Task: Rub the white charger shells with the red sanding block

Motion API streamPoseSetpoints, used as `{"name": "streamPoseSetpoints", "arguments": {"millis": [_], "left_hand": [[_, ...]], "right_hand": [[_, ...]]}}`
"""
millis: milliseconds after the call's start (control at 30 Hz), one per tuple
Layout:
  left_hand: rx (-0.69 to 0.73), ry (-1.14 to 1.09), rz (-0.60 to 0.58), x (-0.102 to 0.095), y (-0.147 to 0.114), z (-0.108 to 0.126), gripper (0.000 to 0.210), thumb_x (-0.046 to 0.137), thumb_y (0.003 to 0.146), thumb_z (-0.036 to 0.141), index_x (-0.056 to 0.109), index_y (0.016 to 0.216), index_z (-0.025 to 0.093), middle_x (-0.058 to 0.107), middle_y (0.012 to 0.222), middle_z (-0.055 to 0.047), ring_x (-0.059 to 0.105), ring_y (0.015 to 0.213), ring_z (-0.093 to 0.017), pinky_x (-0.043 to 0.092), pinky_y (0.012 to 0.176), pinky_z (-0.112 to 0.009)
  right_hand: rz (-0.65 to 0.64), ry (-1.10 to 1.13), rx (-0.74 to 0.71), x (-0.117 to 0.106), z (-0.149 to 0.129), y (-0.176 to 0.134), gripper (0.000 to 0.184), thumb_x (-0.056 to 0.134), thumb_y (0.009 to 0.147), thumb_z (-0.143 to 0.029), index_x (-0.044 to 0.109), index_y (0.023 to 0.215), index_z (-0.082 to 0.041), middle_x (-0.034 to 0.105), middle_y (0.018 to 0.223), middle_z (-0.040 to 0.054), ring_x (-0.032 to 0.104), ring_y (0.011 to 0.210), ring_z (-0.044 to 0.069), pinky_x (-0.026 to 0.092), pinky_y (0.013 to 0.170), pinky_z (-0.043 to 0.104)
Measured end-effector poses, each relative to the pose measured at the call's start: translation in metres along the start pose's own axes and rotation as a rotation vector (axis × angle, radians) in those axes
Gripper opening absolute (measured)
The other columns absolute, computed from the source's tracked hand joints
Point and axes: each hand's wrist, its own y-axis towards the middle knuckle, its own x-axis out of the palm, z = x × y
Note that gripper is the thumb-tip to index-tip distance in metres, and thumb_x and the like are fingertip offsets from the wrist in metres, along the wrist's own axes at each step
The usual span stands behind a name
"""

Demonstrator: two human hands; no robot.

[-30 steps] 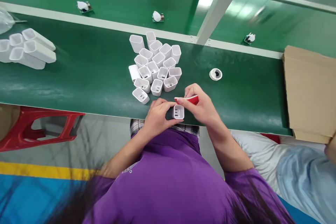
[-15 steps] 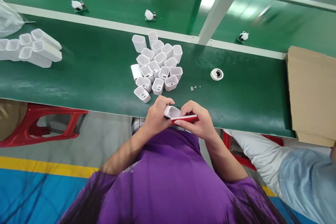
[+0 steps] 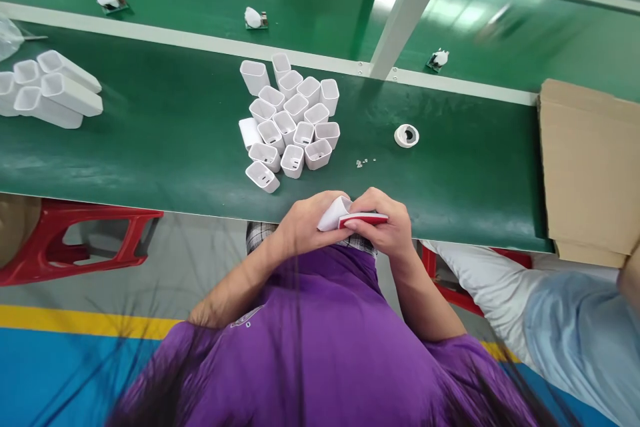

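My left hand (image 3: pixel 305 225) is closed around a white plastic charger housing (image 3: pixel 332 215), a hollow shell now tilted in the fingers. My right hand (image 3: pixel 384 221) grips a flat red bar with a pale upper edge (image 3: pixel 367 219), its kind unclear. The bar's left end lies against the housing's rim, and the right fingertips are close to the housing's opening. Beyond my hands stands a cluster of similar white housings (image 3: pixel 291 159), mostly open end up, some showing slots inside. Small white scraps (image 3: pixel 360 163) lie on the green bench (image 3: pixel 200 160).
A white tape roll (image 3: pixel 407 136) sits right of the cluster. More housings (image 3: pixel 75 97) lie at the left. Small circuit boards (image 3: pixel 256 18) rest on the green surface behind the rail. A cardboard box (image 3: pixel 590 173) is at the right, near a seated person (image 3: pixel 575 333). A red stool (image 3: pixel 100 240) stands left.
The housing has been turned in my left hand, so its outer side shows more. The red bar has shifted slightly right and up. The whole view has drifted a little.
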Motion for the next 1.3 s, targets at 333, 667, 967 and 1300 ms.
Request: {"name": "streamPoseSetpoints", "arguments": {"millis": [333, 667, 967, 1300], "left_hand": [[0.030, 0.041, 0.001, 0.009, -0.003, -0.019, 0.030, 0.067, 0.086, 0.039, 0.058, 0.106, 0.019, 0.070, 0.088, -0.002, 0.067, 0.070, -0.016, 0.050, 0.060, -0.024], [0.145, 0.104, 0.115, 0.024, -0.003, -0.026, 0.026, 0.067, 0.087, 0.028, 0.055, 0.109, 0.020, 0.068, 0.089, -0.002, 0.067, 0.072, -0.015, 0.050, 0.064, -0.023], [0.029, -0.015, 0.081, 0.010, 0.001, -0.018, 0.024, 0.064, 0.089, 0.036, 0.057, 0.106, 0.020, 0.071, 0.098, -0.003, 0.069, 0.084, -0.016, 0.054, 0.073, -0.025], [0.036, 0.088, 0.125, 0.027, -0.003, -0.022, 0.015, 0.060, 0.090, 0.028, 0.059, 0.102, 0.020, 0.068, 0.091, -0.003, 0.068, 0.079, -0.017, 0.052, 0.067, -0.025]], "right_hand": [[0.004, 0.087, 0.464, 0.010, -0.021, 0.005, 0.037, 0.077, 0.081, -0.047, 0.062, 0.059, -0.020, 0.055, 0.062, -0.0022, 0.050, 0.060, 0.012, 0.040, 0.059, 0.029], [0.211, 0.389, 0.740, 0.030, -0.020, 0.007, 0.045, 0.076, 0.078, -0.048, 0.049, 0.055, -0.020, 0.043, 0.056, -0.0060, 0.038, 0.054, 0.009, 0.034, 0.055, 0.026], [0.050, 0.128, 0.413, 0.015, -0.020, 0.005, 0.026, 0.075, 0.082, -0.038, 0.063, 0.067, -0.022, 0.063, 0.071, -0.0006, 0.058, 0.068, 0.015, 0.046, 0.065, 0.029], [0.146, -0.090, 0.526, 0.026, -0.027, 0.013, 0.038, 0.069, 0.087, -0.036, 0.048, 0.059, -0.022, 0.050, 0.057, -0.0039, 0.045, 0.054, 0.011, 0.038, 0.054, 0.028]]}}
